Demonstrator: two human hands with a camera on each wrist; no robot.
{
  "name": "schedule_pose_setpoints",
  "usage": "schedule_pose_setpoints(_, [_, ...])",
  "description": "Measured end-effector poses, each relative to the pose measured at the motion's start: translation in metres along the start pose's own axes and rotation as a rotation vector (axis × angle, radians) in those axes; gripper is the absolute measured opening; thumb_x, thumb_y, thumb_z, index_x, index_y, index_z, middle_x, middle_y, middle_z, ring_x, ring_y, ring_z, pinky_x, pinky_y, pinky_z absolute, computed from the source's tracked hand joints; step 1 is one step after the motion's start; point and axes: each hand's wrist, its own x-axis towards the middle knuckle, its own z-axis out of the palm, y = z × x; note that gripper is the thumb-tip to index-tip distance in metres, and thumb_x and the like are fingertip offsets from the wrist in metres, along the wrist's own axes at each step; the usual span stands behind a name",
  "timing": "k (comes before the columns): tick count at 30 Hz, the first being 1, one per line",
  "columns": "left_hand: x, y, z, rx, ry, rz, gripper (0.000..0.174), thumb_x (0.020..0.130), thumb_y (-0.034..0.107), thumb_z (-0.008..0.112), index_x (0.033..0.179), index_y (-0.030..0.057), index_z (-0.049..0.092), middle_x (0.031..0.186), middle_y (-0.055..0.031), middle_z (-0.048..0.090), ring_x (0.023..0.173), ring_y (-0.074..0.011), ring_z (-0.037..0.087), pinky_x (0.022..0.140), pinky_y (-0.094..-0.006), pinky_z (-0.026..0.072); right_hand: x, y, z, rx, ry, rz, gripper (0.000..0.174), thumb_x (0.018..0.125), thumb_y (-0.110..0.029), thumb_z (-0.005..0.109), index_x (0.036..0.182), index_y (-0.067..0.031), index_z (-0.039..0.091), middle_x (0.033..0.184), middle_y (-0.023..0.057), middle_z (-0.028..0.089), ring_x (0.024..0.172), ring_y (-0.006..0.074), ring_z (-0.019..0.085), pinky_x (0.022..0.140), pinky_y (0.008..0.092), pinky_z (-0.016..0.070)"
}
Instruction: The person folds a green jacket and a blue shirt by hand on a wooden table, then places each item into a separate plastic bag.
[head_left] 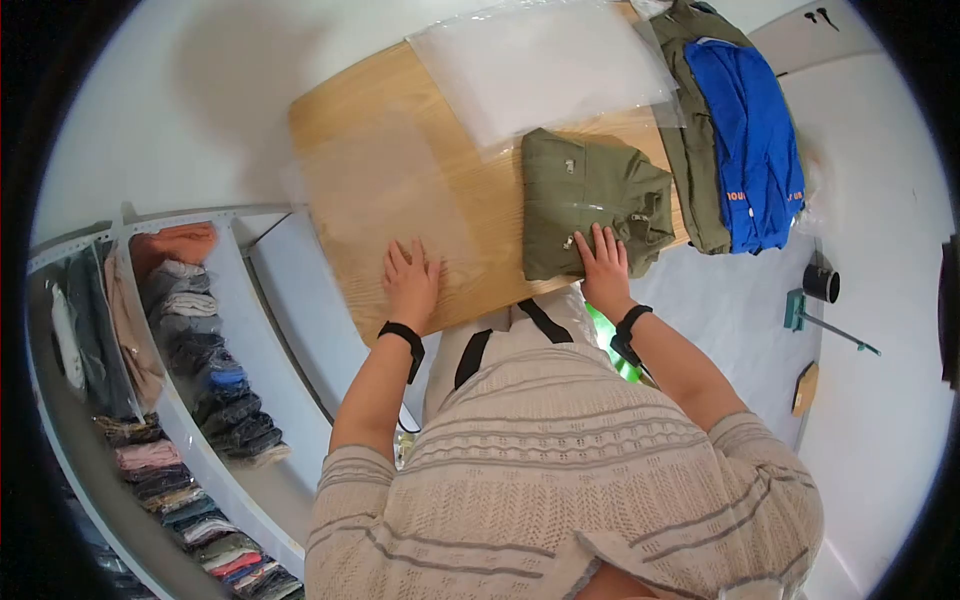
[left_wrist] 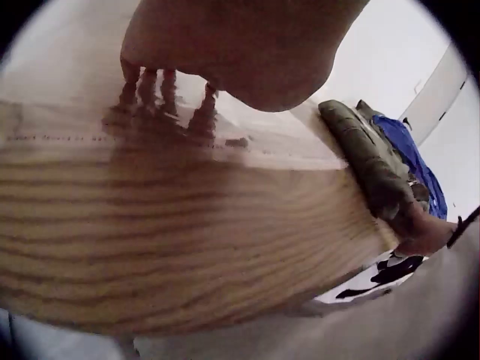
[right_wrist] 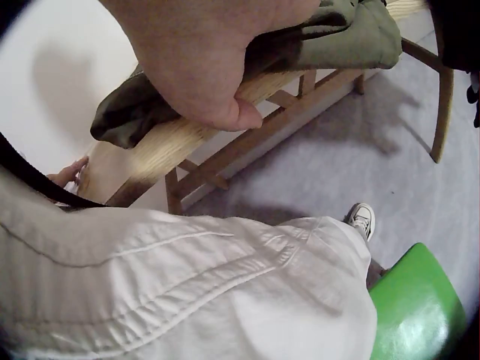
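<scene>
The left hand is resting on a clear bag lying on the table, its grip open. The right hand is pressing the folded olive garment, grip also open. Plastic bags are lying beyond the garment; blue clothing is lying to its right.

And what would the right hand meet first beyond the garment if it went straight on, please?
Past the folded olive garment, the right hand would probably meet the translucent plastic sheets first, though their height is hard to judge.
</scene>
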Motion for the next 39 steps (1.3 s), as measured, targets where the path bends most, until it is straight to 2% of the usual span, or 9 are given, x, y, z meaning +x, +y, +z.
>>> schedule_pose_setpoints(8, [0.023, 0.055, -0.019, -0.028, 0.016, 0.176, 0.060, 0.083, 0.031, 0.057, 0.135, 0.0114, 0.036, 0.141, -0.0179, 0.029, 0.126, -0.0352, 0.032, 0.098, -0.0477, 0.0331, -0.002, 0.014, -0.015, 0.049, 0.035, -0.065, 0.073, 0.070, -0.003, 0.057, 0.138, -0.0162, 0.034, 0.140, 0.0149, 0.032, 0.130, 0.0324, 0.029, 0.105, 0.0475, 0.0234])
schedule_pose_setpoints(13, [0.038, 0.105, -0.016, -0.040, 0.017, 0.900, 0.063, 0.078, 0.005, 0.053, 0.137, 0.0156, 0.033, 0.143, -0.0096, 0.029, 0.132, -0.0275, 0.028, 0.104, -0.0424, 0.0287, -0.010, 0.028, -0.016, -0.085, 0.144, -0.116, 0.066, 0.071, -0.007, 0.059, 0.134, -0.0144, 0.039, 0.137, 0.0103, 0.037, 0.128, 0.0279, 0.033, 0.105, 0.0484, 0.0240])
schedule_pose_setpoints(17, [0.058, 0.129, 0.004, -0.055, -0.011, 1.020, 0.069, 0.073, 0.001, 0.056, 0.136, 0.0165, 0.035, 0.144, -0.0065, 0.029, 0.133, -0.0249, 0.027, 0.107, -0.0434, 0.0252, -0.006, 0.045, -0.004, -0.140, 0.145, -0.111, 0.059, 0.071, -0.011, 0.061, 0.127, -0.0132, 0.046, 0.131, 0.0087, 0.044, 0.124, 0.0259, 0.039, 0.105, 0.0477, 0.0246])
schedule_pose_setpoints(21, [0.061, 0.127, 0.007, -0.055, -0.030, 1.081, 0.064, 0.071, 0.002, 0.058, 0.132, 0.0155, 0.041, 0.138, -0.0051, 0.038, 0.131, -0.0243, 0.031, 0.106, -0.0421, 0.0273, 0.006, 0.061, -0.031, 0.152, 0.129, -0.178, 0.030, 0.070, -0.010, 0.059, 0.100, -0.0117, 0.058, 0.101, 0.0057, 0.062, 0.102, 0.0203, 0.058, 0.106, 0.0471, 0.0269])
schedule_pose_setpoints(25, [0.062, 0.112, 0.014, -0.272, -0.222, 1.165, 0.042, 0.074, 0.009, 0.060, 0.115, 0.0121, 0.054, 0.118, -0.0087, 0.056, 0.115, -0.0286, 0.048, 0.095, -0.0398, 0.0391, 0.009, 0.082, -0.048, 0.366, -0.326, -0.229, 0.029, 0.072, -0.007, 0.053, 0.100, -0.0087, 0.057, 0.092, 0.0136, 0.061, 0.091, 0.0307, 0.059, 0.103, 0.0469, 0.0313])
schedule_pose_setpoints(28, [0.051, 0.120, -0.005, -0.363, -0.492, 0.622, 0.029, 0.083, 0.019, 0.056, 0.108, 0.0044, 0.055, 0.101, -0.0178, 0.061, 0.099, -0.0367, 0.054, 0.082, -0.0419, 0.0437, 0.011, 0.096, -0.036, 0.556, -0.226, -0.215, 0.032, 0.076, -0.009, 0.051, 0.107, -0.0055, 0.054, 0.092, 0.0168, 0.061, 0.089, 0.0364, 0.057, 0.095, 0.0445, 0.0396])
schedule_pose_setpoints(31, [0.045, 0.128, -0.024, -0.656, -0.483, 0.396, 0.033, 0.092, 0.027, 0.046, 0.105, -0.0020, 0.053, 0.094, -0.0254, 0.059, 0.091, -0.0429, 0.054, 0.076, -0.0453, 0.0430, 0.030, 0.097, -0.060, 0.594, -0.358, -0.115, 0.038, 0.078, -0.016, 0.057, 0.114, -0.0043, 0.051, 0.096, 0.0200, 0.062, 0.093, 0.0380, 0.057, 0.087, 0.0417, 0.0442])
schedule_pose_setpoints(38, [0.052, 0.116, 0.014, -0.813, -0.435, 0.345, 0.037, 0.095, 0.030, 0.040, 0.106, -0.0029, 0.053, 0.099, -0.0266, 0.059, 0.094, -0.0437, 0.052, 0.079, -0.0424, 0.0426, 0.083, 0.085, -0.095, 0.357, -0.564, -0.159, 0.039, 0.069, -0.026, 0.072, 0.096, 0.0004, 0.061, 0.113, 0.0181, 0.057, 0.104, 0.0344, 0.053, 0.087, 0.0376, 0.0429])
schedule_pose_setpoints(39, [0.051, 0.119, 0.006, -0.867, -0.504, 0.221, 0.038, 0.095, 0.031, 0.040, 0.108, -0.0030, 0.053, 0.102, -0.0252, 0.059, 0.096, -0.0414, 0.053, 0.082, -0.0403, 0.0421, 0.091, 0.088, -0.090, 0.264, -0.313, -0.331, 0.035, 0.068, -0.026, 0.073, 0.090, -0.0008, 0.063, 0.119, 0.0164, 0.053, 0.110, 0.0344, 0.049, 0.090, 0.0386, 0.0412])
